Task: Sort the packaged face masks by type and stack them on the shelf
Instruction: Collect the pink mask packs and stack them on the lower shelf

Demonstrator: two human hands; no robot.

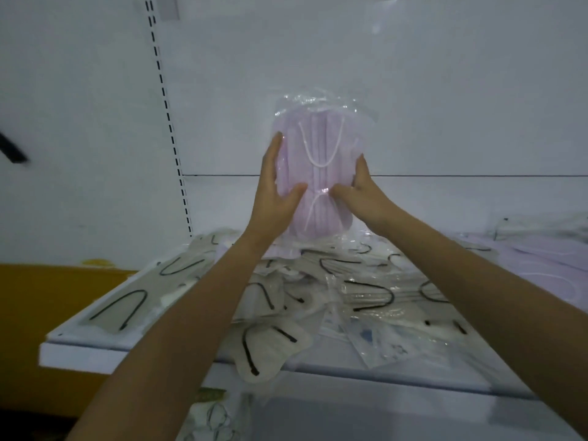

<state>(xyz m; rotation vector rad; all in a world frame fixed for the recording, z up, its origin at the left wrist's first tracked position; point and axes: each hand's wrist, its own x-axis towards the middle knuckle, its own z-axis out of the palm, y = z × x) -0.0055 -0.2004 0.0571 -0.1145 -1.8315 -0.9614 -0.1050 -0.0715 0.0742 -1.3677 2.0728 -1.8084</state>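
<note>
The pack of lilac masks (318,144) is held up in the air in front of the white back panel (413,84), above the pile on the shelf (79,348). It stands upright: its long axis is vertical, the flat face is turned to the camera, and the white ear loops run up and down on this face. The loose top of the clear bag points upward; the bottom end hangs just above the pile.

The left hand (273,192) grasps the left edge of the pack, with the fingers lying along the side and the thumb pressed on the front. The right hand (366,192) grasps the right edge, thumb on the front and the fingers behind.

Under the pack, grey masks with black ear loops (366,294) lie across each other in clear bags and cover most of the shelf. One grey mask (270,348) hangs over the front edge. More lilac masks (547,259) lie flat at the right end. The back strip of the shelf, beside the slotted upright rail (168,116), is bare. A clear packet (394,348) near the front carries small print, too blurred to read.
</note>
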